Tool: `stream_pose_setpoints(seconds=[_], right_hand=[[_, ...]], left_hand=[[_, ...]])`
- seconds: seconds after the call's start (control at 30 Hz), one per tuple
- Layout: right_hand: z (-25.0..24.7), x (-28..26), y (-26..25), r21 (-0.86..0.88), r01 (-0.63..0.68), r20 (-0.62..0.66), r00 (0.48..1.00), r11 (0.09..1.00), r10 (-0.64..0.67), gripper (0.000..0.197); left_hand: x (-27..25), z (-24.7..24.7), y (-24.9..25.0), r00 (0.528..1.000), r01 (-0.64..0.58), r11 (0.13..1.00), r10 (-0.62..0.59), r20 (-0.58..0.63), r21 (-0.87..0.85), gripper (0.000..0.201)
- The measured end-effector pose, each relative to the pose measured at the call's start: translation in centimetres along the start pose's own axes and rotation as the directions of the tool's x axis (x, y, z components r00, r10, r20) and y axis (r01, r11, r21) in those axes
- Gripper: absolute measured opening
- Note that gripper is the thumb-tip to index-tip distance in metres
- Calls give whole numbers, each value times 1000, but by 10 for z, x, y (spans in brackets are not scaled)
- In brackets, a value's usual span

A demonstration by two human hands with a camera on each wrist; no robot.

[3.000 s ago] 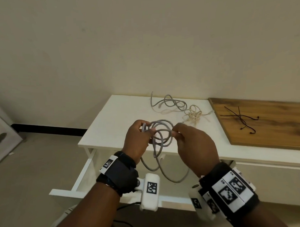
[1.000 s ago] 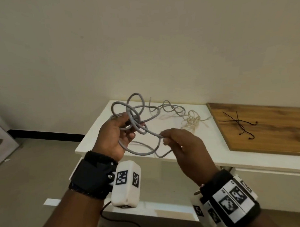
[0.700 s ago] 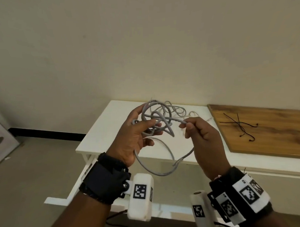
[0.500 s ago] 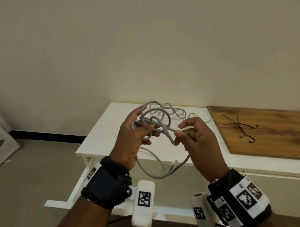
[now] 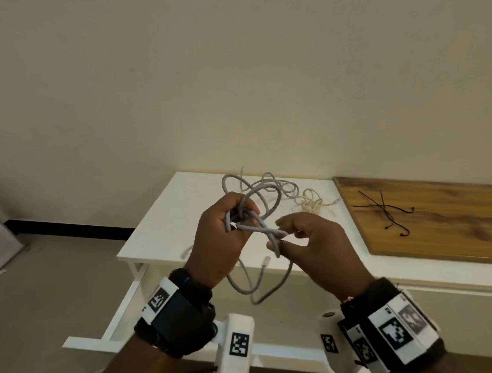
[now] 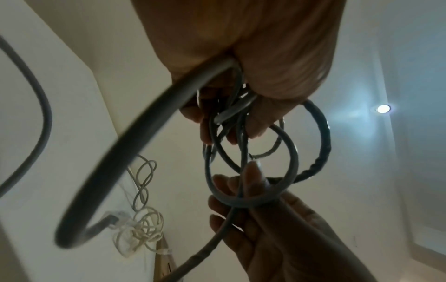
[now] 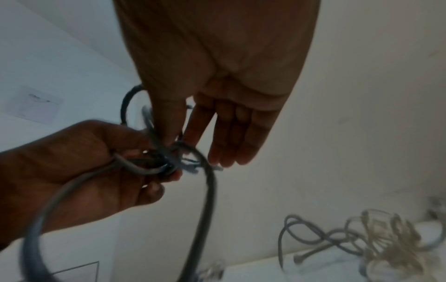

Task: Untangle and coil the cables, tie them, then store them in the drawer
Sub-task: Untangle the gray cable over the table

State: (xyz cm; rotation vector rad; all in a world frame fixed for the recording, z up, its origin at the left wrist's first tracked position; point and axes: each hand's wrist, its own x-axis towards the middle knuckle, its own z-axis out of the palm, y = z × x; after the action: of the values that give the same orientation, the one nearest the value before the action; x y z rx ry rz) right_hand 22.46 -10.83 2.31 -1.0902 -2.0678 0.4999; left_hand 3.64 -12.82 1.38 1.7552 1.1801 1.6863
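Observation:
My left hand [image 5: 239,223] grips a bunch of grey cable [image 5: 263,202] loops in the air in front of the white table [image 5: 162,228]. My right hand [image 5: 280,236] pinches a strand of that cable just right of the bunch; its other fingers are straight in the right wrist view. The pinch [image 7: 178,143] shows there beside the left hand [image 7: 84,162]. Loose cable hangs below both hands, ending in a clear plug [image 5: 266,260]. In the left wrist view the loops [image 6: 289,152] dangle from my curled fingers [image 6: 255,124]. The open white drawer [image 5: 126,302] lies under the table.
A second grey cable [image 5: 281,183] and a tangled cream cable [image 5: 312,205] lie at the table's back. To the right sits a wooden board [image 5: 450,229] with thin black ties [image 5: 385,212] on it. A wall rises directly behind the table.
My left hand has kept its grip on the loops. My right hand rose to the bunch, then came down and now pinches a strand crossing beside it. The hanging loop has swung.

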Motion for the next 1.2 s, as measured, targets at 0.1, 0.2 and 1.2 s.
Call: stream_pose_setpoints(seconds=[0.1, 0.2, 1.2], right_hand=[[-22, 1, -4, -76, 93, -36, 995, 993, -96, 43], [-46, 0, -19, -129, 217, -151, 960, 968, -236, 61], [-12, 0, -25, -330, 385, -235, 851, 862, -470, 3]], left_hand=[[1, -6, 7, 996, -37, 993, 27, 87, 114, 26], [0, -3, 18, 941, -149, 966, 72, 332, 212, 26], [2, -14, 27, 851, 443, 891, -453, 266, 101, 61]])
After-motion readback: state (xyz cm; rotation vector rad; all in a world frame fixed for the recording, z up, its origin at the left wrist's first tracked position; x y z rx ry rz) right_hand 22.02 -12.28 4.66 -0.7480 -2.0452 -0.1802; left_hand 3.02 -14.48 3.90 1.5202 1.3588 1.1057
